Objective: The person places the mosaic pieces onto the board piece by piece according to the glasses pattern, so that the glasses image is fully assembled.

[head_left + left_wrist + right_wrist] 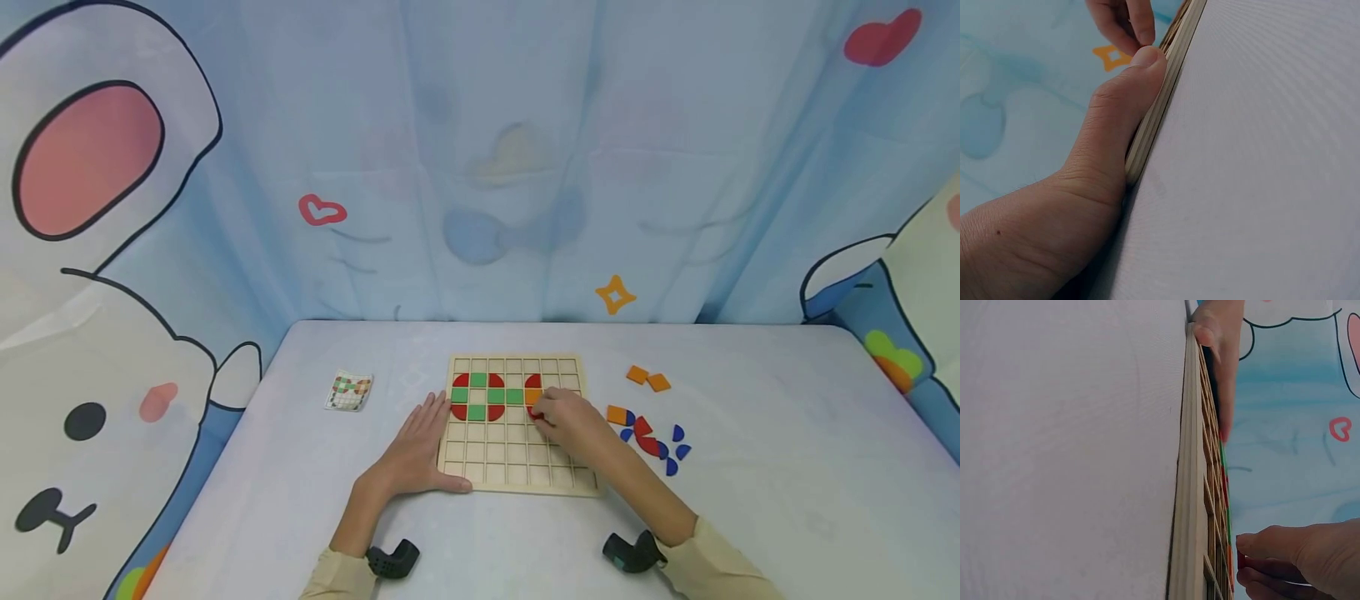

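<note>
Surface (pixel 247 533): covered in plain white, with rounded back corners.
Curtain (pixel 480 100): pale blue, hanging behind, printed with hearts (pixel 322 209), a star (pixel 616 295) and — at the left — a large cartoon animal (pixel 82 467).
Board (pixel 497 454): pale wood, divided into a grid, lying near the middle of the surface.
Filled cells: green squares (pixel 513 397), an orange square (pixel 533 397) and round-edged red pieces (pixel 496 412), all towards the back.
Loose pieces (pixel 648 446): orange, red and blue, scattered just right of the board, some touching.
Card (pixel 349 392): left of the board, printed with a coloured grid too small to read fully.
Left hand (pixel 416 450): laid along the board's left edge, fingers straight, thumb spread to the front edge.
Right hand (pixel 570 421): pinching a red piece (pixel 1240 554) between thumb and fingers, at the board's right part.
Hidden: cells beneath the right hand; most of the pinched piece — too covered to tell its shape.
Cut off: sleeves (pixel 337 577), at the head view's lower edge.
</note>
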`<state>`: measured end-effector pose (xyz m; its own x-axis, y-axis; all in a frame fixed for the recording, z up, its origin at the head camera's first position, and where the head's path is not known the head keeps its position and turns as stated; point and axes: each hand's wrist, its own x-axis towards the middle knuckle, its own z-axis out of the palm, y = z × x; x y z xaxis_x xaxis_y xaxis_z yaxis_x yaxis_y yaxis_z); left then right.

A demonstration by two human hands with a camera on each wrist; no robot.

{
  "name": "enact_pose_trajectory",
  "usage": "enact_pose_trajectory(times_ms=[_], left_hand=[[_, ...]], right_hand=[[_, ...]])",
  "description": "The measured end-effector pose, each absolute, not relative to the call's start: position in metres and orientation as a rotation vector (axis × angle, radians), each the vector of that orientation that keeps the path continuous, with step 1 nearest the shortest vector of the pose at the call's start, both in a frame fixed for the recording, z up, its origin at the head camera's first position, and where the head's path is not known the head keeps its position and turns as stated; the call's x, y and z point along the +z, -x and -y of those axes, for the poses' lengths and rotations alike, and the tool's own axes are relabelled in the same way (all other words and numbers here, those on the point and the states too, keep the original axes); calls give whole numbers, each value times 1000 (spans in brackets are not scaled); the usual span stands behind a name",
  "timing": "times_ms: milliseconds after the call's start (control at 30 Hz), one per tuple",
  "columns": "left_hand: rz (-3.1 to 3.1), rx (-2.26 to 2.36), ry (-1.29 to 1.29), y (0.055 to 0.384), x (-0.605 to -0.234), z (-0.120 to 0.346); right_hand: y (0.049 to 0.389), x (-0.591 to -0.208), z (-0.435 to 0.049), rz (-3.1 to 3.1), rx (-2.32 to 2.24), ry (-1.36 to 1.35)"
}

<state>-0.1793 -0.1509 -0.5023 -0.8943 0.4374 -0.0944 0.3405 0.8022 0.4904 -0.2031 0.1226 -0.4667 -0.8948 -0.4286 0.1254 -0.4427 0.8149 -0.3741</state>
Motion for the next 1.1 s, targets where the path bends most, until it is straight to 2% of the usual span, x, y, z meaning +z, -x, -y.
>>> enact_pose_trajectory(times_ms=[800,1100], left_hand=[[-2788,680,-608,180,-502,150],[-2787,679,-602,180,-502,150]], right_hand=[[207,-470,-128,2948,537,-759],[211,-441,-150,3017,591,-576]])
